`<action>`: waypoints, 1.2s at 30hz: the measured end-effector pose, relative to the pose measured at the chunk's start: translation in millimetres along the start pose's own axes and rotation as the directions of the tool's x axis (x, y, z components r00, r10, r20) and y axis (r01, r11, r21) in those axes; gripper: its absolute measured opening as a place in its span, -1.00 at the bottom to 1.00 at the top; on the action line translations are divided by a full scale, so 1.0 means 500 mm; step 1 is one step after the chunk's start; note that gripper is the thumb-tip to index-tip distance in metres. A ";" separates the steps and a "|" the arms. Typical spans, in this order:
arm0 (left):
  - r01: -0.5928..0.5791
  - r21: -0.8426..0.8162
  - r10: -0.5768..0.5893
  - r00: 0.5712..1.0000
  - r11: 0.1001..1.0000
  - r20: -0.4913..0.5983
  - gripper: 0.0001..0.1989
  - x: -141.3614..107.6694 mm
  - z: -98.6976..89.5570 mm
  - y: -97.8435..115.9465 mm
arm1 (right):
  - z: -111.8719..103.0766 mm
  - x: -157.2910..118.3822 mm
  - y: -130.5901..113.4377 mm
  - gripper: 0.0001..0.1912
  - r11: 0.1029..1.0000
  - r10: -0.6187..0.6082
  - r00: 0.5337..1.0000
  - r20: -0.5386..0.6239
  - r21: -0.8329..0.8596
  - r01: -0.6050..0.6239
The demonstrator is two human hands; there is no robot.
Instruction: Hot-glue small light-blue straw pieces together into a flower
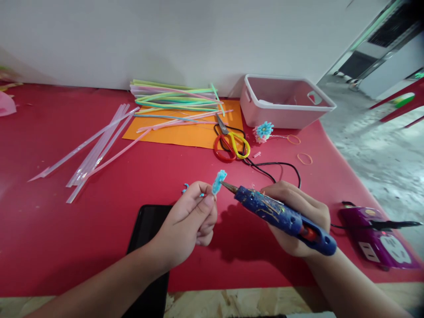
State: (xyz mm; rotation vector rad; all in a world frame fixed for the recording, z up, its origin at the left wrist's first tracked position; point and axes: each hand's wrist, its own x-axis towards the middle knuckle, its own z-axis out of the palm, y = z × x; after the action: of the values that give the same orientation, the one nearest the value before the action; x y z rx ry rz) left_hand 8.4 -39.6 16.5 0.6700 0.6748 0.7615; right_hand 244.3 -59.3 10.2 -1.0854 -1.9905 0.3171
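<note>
My left hand (194,216) pinches a small light-blue fuzzy piece (219,182) upright between thumb and fingers, above the red table. My right hand (294,210) is wrapped round a dark-blue glue gun (268,212), which has strands of dried glue on its body. The gun's metal nozzle points left and meets the blue piece, or stops just short of it; which one I cannot tell. Behind my left fingers, small blue bits (185,187) lie partly hidden on the table. A black phone-like slab (149,227) lies under my left forearm.
Scissors (232,143) and colored fuzzy sticks (175,97) rest on orange paper (172,134). Clear sticks (99,150) lie left. A pink bin (281,112), blue flower (265,129) and rubber bands (304,159) are behind right. A purple power strip (377,238) sits right; a black cable crosses the table.
</note>
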 end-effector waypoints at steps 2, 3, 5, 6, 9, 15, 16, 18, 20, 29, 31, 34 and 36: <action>0.010 -0.004 -0.010 1.000 1.000 0.005 -0.69 0.000 0.000 0.001 | 0.000 -0.001 0.001 -0.75 1.000 0.002 1.000 -0.019 -0.012 -0.002; 0.017 -0.008 -0.017 1.000 1.000 0.013 -0.69 -0.001 0.000 0.001 | 0.000 -0.002 0.001 -0.76 1.000 -0.001 1.000 -0.027 -0.015 0.000; 0.028 -0.019 -0.027 0.999 0.999 0.023 -0.69 -0.001 -0.002 0.002 | 0.001 -0.003 0.002 -0.77 1.000 -0.014 1.000 -0.027 -0.020 0.013; 0.029 -0.026 -0.028 0.999 0.999 0.027 -0.69 0.000 -0.003 0.002 | 0.001 -0.004 0.003 -0.78 1.000 -0.019 1.000 -0.022 -0.023 0.019; 0.036 -0.042 -0.035 0.999 0.998 0.031 -0.71 0.000 -0.005 0.005 | 0.003 -0.004 0.005 -0.79 1.000 -0.016 1.000 -0.027 -0.014 0.016; 0.070 -0.075 -0.067 0.997 0.995 0.037 -0.71 -0.001 -0.005 0.008 | 0.002 -0.001 0.008 -0.81 0.998 -0.054 0.998 0.023 0.012 0.054; 0.071 -0.080 -0.068 0.997 0.994 0.040 -0.71 -0.001 -0.006 0.008 | 0.002 0.000 0.008 -0.82 0.999 -0.053 0.998 0.026 0.007 0.053; 0.075 -0.084 -0.071 0.996 0.994 0.048 -0.72 -0.001 -0.007 0.006 | 0.001 -0.001 0.006 -0.83 0.999 -0.052 0.998 0.020 0.000 0.052; 0.081 -0.081 -0.077 0.996 0.993 0.054 -0.73 -0.001 -0.009 0.004 | 0.001 -0.002 0.005 -0.84 0.999 -0.042 0.999 -0.003 0.000 0.042; 0.074 -0.050 -0.071 0.996 0.996 0.053 -0.78 -0.002 -0.008 0.004 | 0.002 -0.012 0.007 -0.83 1.000 0.020 0.998 -0.062 0.005 -0.020; 0.069 -0.046 -0.067 0.997 0.997 0.045 -0.78 -0.001 -0.008 0.005 | 0.000 -0.011 0.007 -0.83 1.000 0.002 0.999 -0.051 0.006 -0.002; 0.060 -0.045 -0.057 0.997 0.997 0.054 -0.77 0.000 -0.007 0.004 | -0.001 -0.009 0.007 -0.85 0.999 -0.035 0.999 -0.039 0.015 0.036; 0.060 -0.044 -0.057 0.997 0.997 0.058 -0.76 0.001 -0.006 0.004 | -0.001 -0.006 0.007 -0.88 0.999 -0.052 0.998 -0.033 0.014 0.052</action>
State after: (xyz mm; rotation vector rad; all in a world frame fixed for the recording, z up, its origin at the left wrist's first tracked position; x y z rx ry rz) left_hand 5.5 -37.3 16.0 0.6249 0.6207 0.6993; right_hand 247.6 -59.6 6.9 -1.0214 -1.9809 0.2843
